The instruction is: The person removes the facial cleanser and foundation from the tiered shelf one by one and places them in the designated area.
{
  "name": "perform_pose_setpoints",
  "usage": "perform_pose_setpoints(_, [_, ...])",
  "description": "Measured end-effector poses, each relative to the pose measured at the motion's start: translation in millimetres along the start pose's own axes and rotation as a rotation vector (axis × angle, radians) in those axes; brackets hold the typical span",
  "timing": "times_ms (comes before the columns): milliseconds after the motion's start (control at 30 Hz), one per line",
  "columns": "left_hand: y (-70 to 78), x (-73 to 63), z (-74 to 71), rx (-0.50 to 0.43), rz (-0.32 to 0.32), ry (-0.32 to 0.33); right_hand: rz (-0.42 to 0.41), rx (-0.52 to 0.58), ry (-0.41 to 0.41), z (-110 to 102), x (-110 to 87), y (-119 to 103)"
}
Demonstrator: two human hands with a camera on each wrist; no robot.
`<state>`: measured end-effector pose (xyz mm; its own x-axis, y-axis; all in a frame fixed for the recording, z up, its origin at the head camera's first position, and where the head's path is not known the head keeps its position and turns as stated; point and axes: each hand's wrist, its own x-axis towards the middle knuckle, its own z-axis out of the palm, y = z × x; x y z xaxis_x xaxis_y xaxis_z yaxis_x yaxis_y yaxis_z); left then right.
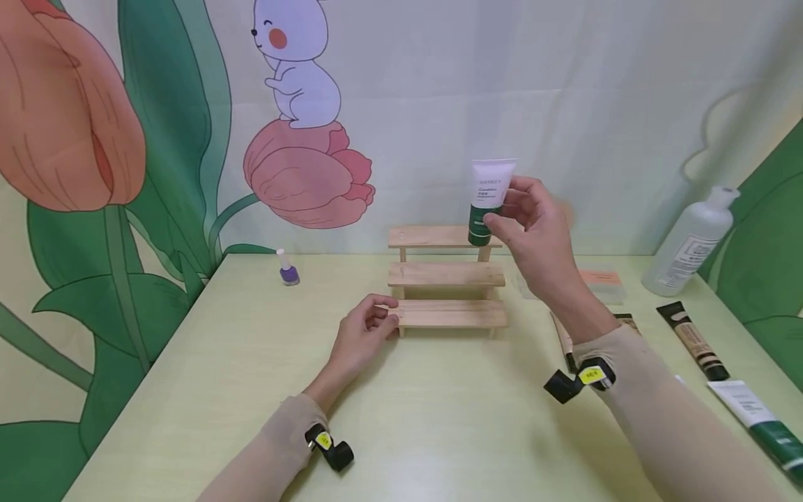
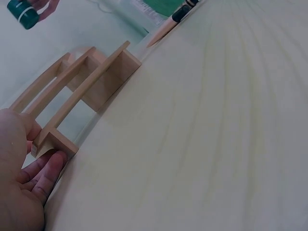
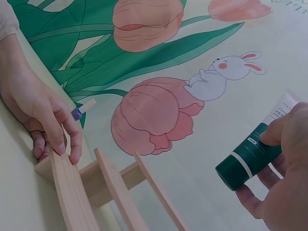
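My right hand [image 1: 542, 240] pinches a small cosmetic tube [image 1: 492, 187], white above with a dark green lower part and cap. It is held upright, cap down, and overlaps the top tier of a three-tier wooden rack [image 1: 448, 314] in the head view. The right wrist view shows the thumb on the front of the green part [image 3: 250, 156], with fingers behind. At the rack's lowest tier, my left hand [image 1: 364, 331] grips the left end. Thumb and fingers sit above and below that board's end [image 2: 50, 139] in the left wrist view.
A purple nail polish bottle [image 1: 289, 273] stands left of the rack. To the right are a white bottle [image 1: 690, 244], a flat clear case with an orange label [image 1: 602, 279], a black-and-tan tube [image 1: 693, 341] and a larger white-and-green tube [image 1: 762, 425]. A printed curtain [image 1: 408, 104] hangs behind.
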<state>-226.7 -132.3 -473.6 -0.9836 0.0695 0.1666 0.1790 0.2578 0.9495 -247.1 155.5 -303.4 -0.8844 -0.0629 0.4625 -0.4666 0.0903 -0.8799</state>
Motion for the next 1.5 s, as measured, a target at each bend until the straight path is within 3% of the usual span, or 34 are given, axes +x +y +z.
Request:
perform_pose_setpoints(300, [-0.7,0.8,-0.2,0.008,-0.004,0.006,-0.014,-0.037,0.051,-36.0,-17.0,-19.7])
perform_pose_setpoints(567, [-0.7,1.0,-0.8,0.020,-0.009,0.011,-0.061,0.100,0.094,-61.6,-26.8,-27.4])
perform_pose_setpoints(800, [0.0,0.7,-2.1,0.015,-0.001,0.014,-0.039,0.053,0.162,-81.7,-34.7,-30.1])
perform_pose_setpoints(1033, [0.3,0.2,-1.3,0.000,0.000,0.020,-0.010,0.022,0.183,-98.2,-45.4,-31.9])
perform_pose_setpoints(1200, [1.3,0.5,0.8,0.004,-0.002,0.018,0.020,0.029,0.179,-110.9,-63.4,-23.8])
perform_pose_setpoints(1267, [1.0,0.8,1.1,0.013,-0.006,0.018,0.048,-0.013,0.168,-115.7,-74.0,-17.8])
perform_pose_setpoints(1433, [0.9,0.2,1.2,0.027,-0.009,0.015,0.140,-0.274,0.137,-124.5,-103.5,-3.0])
perform_pose_setpoints(1500, [1.0,-0.6,1.6,0.029,-0.010,0.011,0.146,-0.300,0.129,-126.6,-114.9,2.9])
